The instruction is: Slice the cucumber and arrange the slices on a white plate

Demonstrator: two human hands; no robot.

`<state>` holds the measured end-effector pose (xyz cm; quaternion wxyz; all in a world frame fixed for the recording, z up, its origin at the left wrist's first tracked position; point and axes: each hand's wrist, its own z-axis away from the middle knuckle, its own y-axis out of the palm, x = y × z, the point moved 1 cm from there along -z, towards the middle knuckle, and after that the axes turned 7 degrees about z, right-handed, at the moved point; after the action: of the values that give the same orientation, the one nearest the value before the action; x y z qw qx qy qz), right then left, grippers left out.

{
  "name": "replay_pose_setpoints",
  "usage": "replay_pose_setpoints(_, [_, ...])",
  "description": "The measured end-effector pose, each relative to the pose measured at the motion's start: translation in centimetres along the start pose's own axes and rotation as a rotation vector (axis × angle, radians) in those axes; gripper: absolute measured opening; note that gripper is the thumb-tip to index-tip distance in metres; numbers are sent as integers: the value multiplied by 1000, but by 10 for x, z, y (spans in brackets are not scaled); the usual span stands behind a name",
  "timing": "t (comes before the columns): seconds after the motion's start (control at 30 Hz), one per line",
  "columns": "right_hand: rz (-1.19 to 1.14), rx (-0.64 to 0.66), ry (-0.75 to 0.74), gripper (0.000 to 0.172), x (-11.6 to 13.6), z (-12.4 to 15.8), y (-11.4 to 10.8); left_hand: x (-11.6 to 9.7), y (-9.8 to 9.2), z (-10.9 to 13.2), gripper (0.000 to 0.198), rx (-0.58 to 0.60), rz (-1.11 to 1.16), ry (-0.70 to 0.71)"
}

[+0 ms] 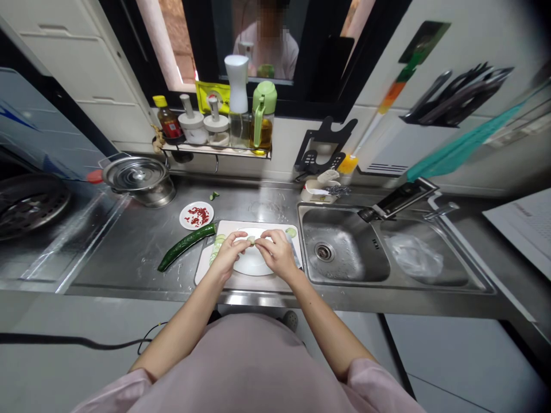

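Note:
Above a white plate [253, 267], my left hand [232, 252] and my right hand [275, 252] meet fingertip to fingertip. Both pinch a small pale green cucumber slice [251, 240], whose shape is partly hidden by the fingers. The plate rests on a light cutting board [235, 282]. Cut cucumber slices [217, 245] lie along the board's left side, partly behind my left hand. One more round slice [291, 232] is at the upper right corner. A knife blade [295, 250] shows beside my right hand, its rest covered. The long green cucumber [186, 248] lies left of the board.
A small white dish [197, 216] of chopped red bits sits behind the cucumber, with green end pieces [214, 195] nearby. Further left stands a lidded steel pot [146, 182]. The double sink [344, 244] borders the board's right. A seasoning rack [215, 150] hangs behind.

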<state>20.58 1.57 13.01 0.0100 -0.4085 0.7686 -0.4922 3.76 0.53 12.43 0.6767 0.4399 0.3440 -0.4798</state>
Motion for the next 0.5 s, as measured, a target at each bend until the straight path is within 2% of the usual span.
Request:
replay_pose_setpoints(0.27, [-137, -4, 93, 18, -5, 4, 11, 4, 4, -7, 53, 1, 114, 108])
replay_pose_setpoints(0.5, [-253, 30, 235, 16, -14, 5, 26, 21, 0, -27, 51, 36, 83, 181])
